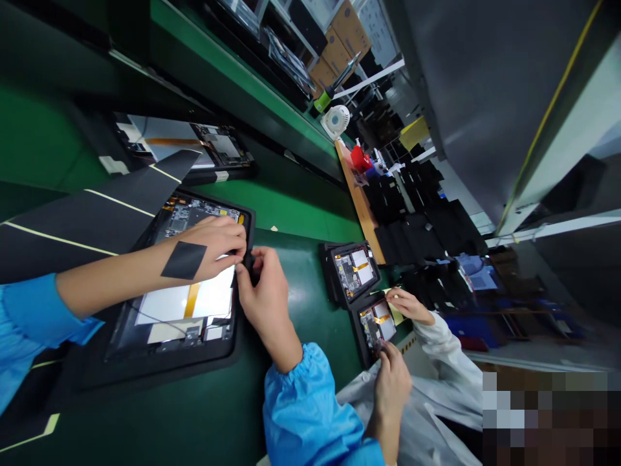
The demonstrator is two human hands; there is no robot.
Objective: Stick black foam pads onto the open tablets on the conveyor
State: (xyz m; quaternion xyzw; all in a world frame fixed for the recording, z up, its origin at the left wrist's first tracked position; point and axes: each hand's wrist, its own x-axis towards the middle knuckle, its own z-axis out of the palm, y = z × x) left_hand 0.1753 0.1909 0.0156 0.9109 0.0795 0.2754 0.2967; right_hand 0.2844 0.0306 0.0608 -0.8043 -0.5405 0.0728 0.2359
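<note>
Blue sleeves (305, 414) frame left hand (216, 249) and right hand (266, 291), narrowly curled, grasp unclear, at a fragile-looking tablet (213, 298) best held edgewise.

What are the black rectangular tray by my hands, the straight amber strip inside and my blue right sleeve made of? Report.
Black rectangular tray: probably matte foam; its edge looks thick.
Straight amber strip: likely smooth plastic film; it looks thin.
Blue right sleeve: perhaps synthetic fabric, given its shiny creases.

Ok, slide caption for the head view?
Left hand and right hand at the edge of an opened electronic device on a green bench, co-worker alongside.
</note>
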